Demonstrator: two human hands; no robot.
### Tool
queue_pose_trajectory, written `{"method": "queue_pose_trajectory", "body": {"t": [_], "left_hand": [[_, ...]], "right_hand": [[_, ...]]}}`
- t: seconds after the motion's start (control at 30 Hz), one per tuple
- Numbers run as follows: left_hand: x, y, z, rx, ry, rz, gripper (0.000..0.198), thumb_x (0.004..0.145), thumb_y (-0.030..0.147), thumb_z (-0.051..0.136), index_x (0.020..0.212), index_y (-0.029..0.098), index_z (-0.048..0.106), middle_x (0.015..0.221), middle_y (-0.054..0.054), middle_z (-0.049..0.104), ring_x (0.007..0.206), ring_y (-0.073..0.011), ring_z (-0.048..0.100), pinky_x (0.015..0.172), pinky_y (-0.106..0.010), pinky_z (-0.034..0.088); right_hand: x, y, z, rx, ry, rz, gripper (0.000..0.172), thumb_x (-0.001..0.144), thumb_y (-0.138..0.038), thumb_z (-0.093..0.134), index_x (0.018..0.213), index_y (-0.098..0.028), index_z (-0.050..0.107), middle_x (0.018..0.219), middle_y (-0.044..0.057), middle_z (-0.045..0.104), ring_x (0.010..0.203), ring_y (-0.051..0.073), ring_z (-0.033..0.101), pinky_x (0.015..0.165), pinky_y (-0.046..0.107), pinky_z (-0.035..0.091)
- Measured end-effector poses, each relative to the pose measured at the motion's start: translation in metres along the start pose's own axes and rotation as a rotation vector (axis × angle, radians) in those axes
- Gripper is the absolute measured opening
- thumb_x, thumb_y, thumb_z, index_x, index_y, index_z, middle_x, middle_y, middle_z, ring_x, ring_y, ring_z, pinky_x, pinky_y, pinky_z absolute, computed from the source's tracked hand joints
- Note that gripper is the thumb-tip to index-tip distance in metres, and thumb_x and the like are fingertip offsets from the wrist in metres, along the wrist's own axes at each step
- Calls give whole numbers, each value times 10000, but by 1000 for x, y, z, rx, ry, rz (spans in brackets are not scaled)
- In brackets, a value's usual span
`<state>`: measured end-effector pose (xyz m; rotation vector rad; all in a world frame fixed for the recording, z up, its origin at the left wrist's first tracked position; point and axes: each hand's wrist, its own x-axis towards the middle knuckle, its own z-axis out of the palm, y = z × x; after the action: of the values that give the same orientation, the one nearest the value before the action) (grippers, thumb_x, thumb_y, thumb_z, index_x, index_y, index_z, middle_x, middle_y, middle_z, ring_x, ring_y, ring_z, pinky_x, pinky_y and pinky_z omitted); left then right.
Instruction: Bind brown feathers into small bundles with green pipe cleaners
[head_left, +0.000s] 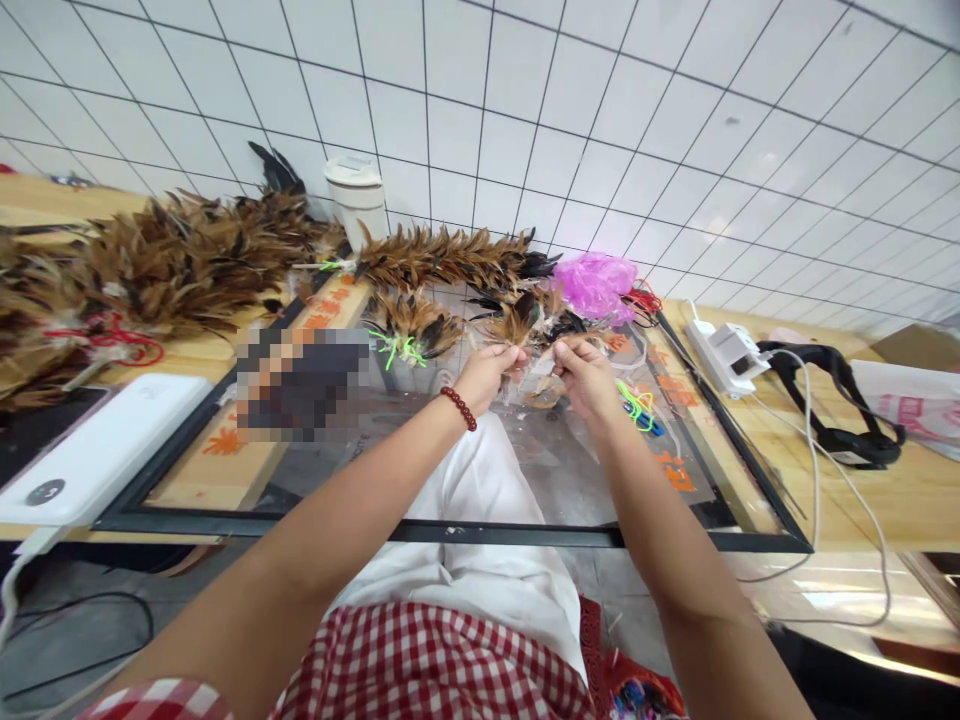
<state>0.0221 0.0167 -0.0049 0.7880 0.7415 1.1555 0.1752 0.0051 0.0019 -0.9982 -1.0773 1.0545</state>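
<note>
Over the glass top, my left hand (489, 374), with a beaded bracelet on its wrist, is closed in a pinch on a small brown feather (514, 376). A short gap to its right, my right hand (585, 376) also pinches a small feather, with a pale piece (541, 367) at its fingertips. The fingers partly hide what both hold. Loose brown and black feathers (517, 318) lie just behind the hands. To the left is a feather bunch (411, 325) tied with green string (401, 348). A long feather duster (442, 256) lies farther back.
A black-framed glass panel (525, 535) covers the table middle. Large feather bundles (172, 260), a white power bank (105, 445) and a white cup (356, 195) are left and behind. Pink plastic (596, 285), green cord (637, 405), a power strip (716, 355) and a black strap (840, 400) are right.
</note>
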Motion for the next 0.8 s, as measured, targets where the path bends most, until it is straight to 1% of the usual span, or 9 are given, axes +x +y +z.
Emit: {"method": "queue_pose_trajectory", "body": {"t": [0.07,0.13,0.3,0.37,0.47,0.53,0.63,0.7,0.8], "left_hand": [[1,2,-1,34,59,15,148,750,218,690,671,104,640,859,-82,694,731,-114,624,661,-231,461],[-2,6,-1,70,54,-25,153,752,243,693,707,103,650,797,-84,693,710,-128,635,672,-251,477],[-9,14,1,151,-64,-159,202,758,287,703,730,97,643,715,-97,690,653,-149,653,618,-254,483],[-10,13,1,166,-121,-182,220,745,292,720,715,89,639,688,-93,682,621,-138,644,600,-247,483],[-8,9,-1,191,-238,-179,237,722,286,744,675,82,633,618,-65,648,564,-113,608,564,-226,472],[-7,7,-2,185,-259,-160,221,734,272,732,668,88,629,580,-42,619,542,-100,587,546,-214,465],[-5,9,-3,87,-169,-88,170,781,250,683,712,105,626,580,-13,589,549,-91,583,556,-207,470],[-4,13,-4,-9,-105,-49,160,801,249,662,731,116,609,598,-3,579,563,-88,588,572,-207,475],[-2,17,-3,-148,-13,-9,158,823,237,641,727,128,576,601,16,551,592,-82,592,620,-209,486]], "right_hand": [[2,1,-2,-55,0,-41,240,609,-396,775,689,-208,648,672,-30,576,555,84,451,533,241,377],[2,1,-1,-115,0,-97,217,619,-376,774,718,-210,676,747,-8,619,610,102,499,567,256,405],[-5,-1,7,-319,-27,-338,157,699,-366,736,725,-219,688,804,21,635,794,159,574,760,323,460],[-7,-2,7,-395,-22,-415,140,732,-360,713,732,-222,687,793,21,613,811,160,566,780,328,455],[-8,-2,6,-474,-13,-455,144,749,-365,696,731,-223,681,762,15,579,804,160,550,772,322,451],[-8,0,5,-491,3,-438,159,750,-382,688,749,-224,674,782,15,585,810,160,546,760,309,450],[-7,3,4,-448,22,-286,212,759,-416,668,857,-227,658,809,4,600,696,130,518,646,267,430],[-9,5,5,-446,-78,-158,250,755,-440,664,864,-216,654,764,-5,598,608,110,476,576,248,391],[-15,8,10,-528,-306,-24,290,704,-472,704,764,-190,673,637,-14,561,547,104,436,528,241,333]]}}
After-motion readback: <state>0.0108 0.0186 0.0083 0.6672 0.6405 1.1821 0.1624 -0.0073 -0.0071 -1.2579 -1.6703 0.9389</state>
